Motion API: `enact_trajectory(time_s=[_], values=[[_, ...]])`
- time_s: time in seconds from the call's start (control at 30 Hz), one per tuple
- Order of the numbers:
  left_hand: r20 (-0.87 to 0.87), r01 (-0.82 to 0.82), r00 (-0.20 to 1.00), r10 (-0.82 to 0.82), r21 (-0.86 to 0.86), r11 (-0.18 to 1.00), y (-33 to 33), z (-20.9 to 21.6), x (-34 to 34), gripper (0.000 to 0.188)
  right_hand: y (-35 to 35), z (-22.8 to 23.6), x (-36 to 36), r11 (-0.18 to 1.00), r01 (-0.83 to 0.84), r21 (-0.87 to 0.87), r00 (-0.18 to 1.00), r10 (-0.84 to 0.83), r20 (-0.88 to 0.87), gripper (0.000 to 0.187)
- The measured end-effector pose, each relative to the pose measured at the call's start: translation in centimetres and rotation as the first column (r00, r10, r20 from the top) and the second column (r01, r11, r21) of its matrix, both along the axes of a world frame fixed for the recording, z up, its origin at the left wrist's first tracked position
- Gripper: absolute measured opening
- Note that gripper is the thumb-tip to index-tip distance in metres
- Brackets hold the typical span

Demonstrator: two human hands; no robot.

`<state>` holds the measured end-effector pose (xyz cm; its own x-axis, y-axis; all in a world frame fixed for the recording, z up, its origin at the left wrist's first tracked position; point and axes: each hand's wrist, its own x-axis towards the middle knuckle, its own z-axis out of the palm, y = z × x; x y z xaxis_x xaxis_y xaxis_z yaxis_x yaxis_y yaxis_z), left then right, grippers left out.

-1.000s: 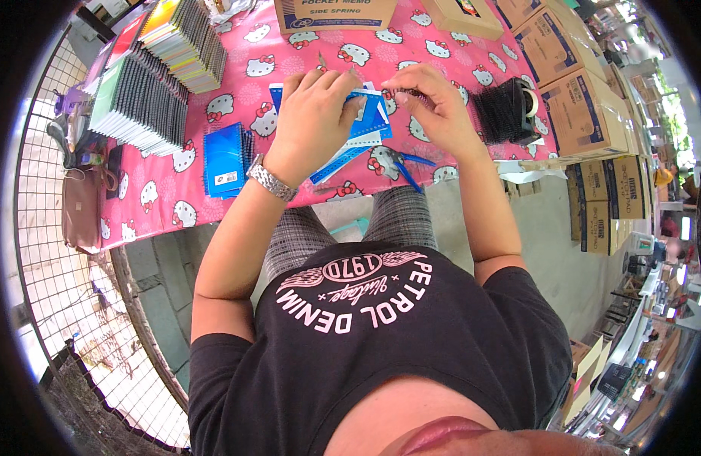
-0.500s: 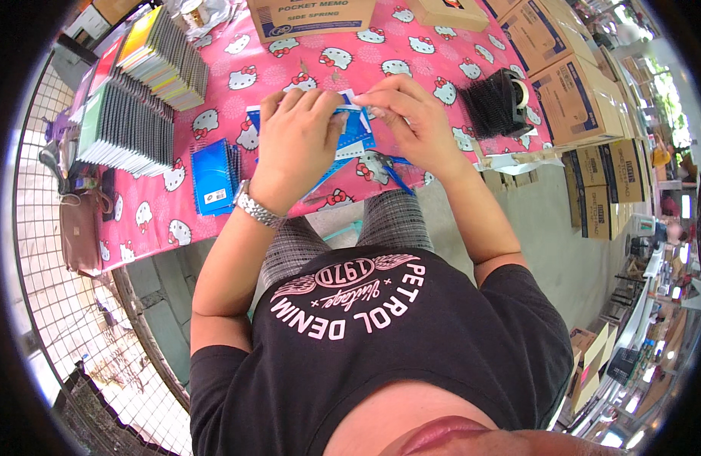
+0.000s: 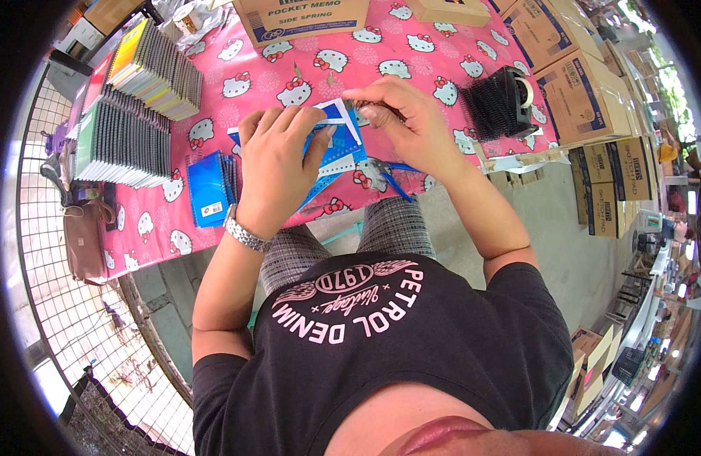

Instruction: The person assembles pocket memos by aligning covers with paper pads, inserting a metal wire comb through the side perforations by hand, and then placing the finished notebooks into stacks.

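My left hand (image 3: 278,156), wearing a metal watch, grips a small blue notebook (image 3: 341,143) with a row of punched holes along its edge. White pages show at the notebook's top corner. My right hand (image 3: 411,121) is closed in a pinch on a thin, dark spiral binding coil (image 3: 396,112) beside that corner. Under the notebook lie more punched blue covers and sheets (image 3: 324,184), partly hidden by my left hand. Blue-handled pliers (image 3: 397,186) rest at the table's near edge, below my right hand.
Left of my hands lies a small stack of blue notebooks (image 3: 207,190). Taller stacks of spiral notebooks (image 3: 126,140) stand at far left. To the right are black coils (image 3: 483,106) against a tape dispenser (image 3: 515,99). Cardboard boxes (image 3: 571,99) line the right side; another box (image 3: 305,19) stands ahead.
My right hand has drawn slightly away from the notebook's corner, and the dark coil now shows in its fingers. My left hand has shifted a little left and down with the notebook.
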<state>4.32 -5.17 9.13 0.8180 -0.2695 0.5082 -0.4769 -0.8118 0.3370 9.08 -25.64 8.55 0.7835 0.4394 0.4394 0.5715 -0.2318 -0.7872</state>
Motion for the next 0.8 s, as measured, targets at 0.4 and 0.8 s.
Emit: enact_trajectory(time_s=[0.4, 0.8], values=[[0.039, -0.005, 0.999, 0.003, 0.059, 0.998, -1.3, 0.0, -0.7, 0.027, -0.3, 2.0, -2.2, 0.931, 0.028, -0.364, 0.999, -0.034, -0.009, 0.043], [-0.041, 0.060, 0.997, -0.059, 0.013, 0.998, -0.4, 0.6, -0.8, 0.014, -0.7, -5.3, 8.4, 0.992, -0.096, -0.077, 0.858, 0.044, -0.512, 0.034]])
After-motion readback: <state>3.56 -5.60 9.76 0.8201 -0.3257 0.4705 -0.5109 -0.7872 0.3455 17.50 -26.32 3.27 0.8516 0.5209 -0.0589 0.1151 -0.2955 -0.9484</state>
